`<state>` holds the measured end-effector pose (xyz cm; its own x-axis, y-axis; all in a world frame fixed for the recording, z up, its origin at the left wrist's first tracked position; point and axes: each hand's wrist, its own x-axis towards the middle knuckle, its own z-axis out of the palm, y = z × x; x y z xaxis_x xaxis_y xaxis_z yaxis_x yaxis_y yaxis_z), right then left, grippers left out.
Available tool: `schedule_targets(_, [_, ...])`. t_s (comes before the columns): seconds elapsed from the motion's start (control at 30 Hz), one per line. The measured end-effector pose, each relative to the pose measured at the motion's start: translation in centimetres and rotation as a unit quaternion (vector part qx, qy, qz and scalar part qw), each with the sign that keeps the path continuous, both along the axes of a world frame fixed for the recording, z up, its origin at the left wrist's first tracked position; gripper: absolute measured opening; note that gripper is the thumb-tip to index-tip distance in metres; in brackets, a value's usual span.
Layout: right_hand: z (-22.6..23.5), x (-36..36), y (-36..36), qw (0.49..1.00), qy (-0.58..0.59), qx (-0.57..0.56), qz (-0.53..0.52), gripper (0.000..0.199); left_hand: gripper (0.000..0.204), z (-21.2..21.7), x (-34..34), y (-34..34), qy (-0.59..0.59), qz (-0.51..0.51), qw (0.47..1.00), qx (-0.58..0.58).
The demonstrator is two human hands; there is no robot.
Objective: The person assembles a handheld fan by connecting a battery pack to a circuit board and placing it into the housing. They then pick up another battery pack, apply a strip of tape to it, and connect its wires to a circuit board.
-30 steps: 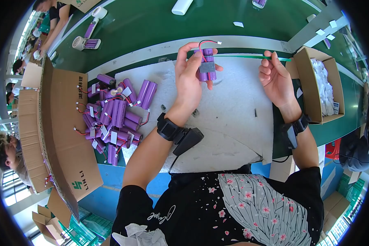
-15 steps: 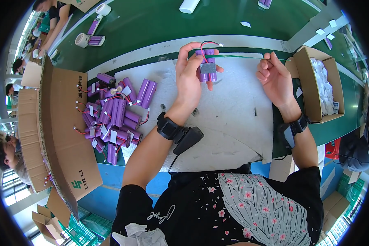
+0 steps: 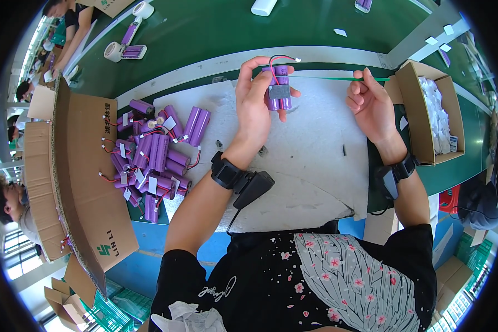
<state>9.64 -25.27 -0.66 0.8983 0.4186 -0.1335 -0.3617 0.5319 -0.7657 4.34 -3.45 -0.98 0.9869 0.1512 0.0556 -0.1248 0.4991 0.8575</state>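
My left hand grips a purple battery pack of two cells side by side, upright above the far part of the white mat. A dark grey pad sits on the pack's face, and red and black wires with a small white plug loop over its top. A thin green strip runs taut from the pack to my right hand, which pinches it between thumb and fingers. To the left lies a heap of similar purple battery packs with wires and whitish tabs.
A tall cardboard box stands left of the heap. At right, a smaller carton holds white pieces. Beyond the white mat runs a green conveyor belt carrying white casings with purple cells. Another person's arm reaches in at far left.
The casings and a small white card on the green belt have shifted right. The green strip's visible angle has changed slightly; both hands stay nearly in place.
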Motion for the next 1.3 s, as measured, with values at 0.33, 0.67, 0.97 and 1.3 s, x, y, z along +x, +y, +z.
schedule_targets(0.33, [0.10,-0.07,0.06,1.000,-0.013,-0.011,0.006,0.029,0.027,0.12,-0.08,0.07,0.002,-0.010,1.000,0.005])
schedule_targets(0.67, [0.06,-0.05,0.08,1.000,-0.022,-0.016,0.011,0.029,0.031,0.19,-0.20,0.23,0.009,-0.020,0.999,0.031])
schedule_targets(0.97, [0.17,-0.12,0.12,0.999,-0.036,-0.019,0.022,0.029,0.029,0.23,-0.10,0.08,0.016,-0.019,0.999,0.040])
schedule_targets(1.3, [0.31,-0.29,0.24,0.998,-0.039,-0.036,0.022,0.030,0.024,0.21,-0.10,-0.08,0.021,-0.013,0.999,0.046])
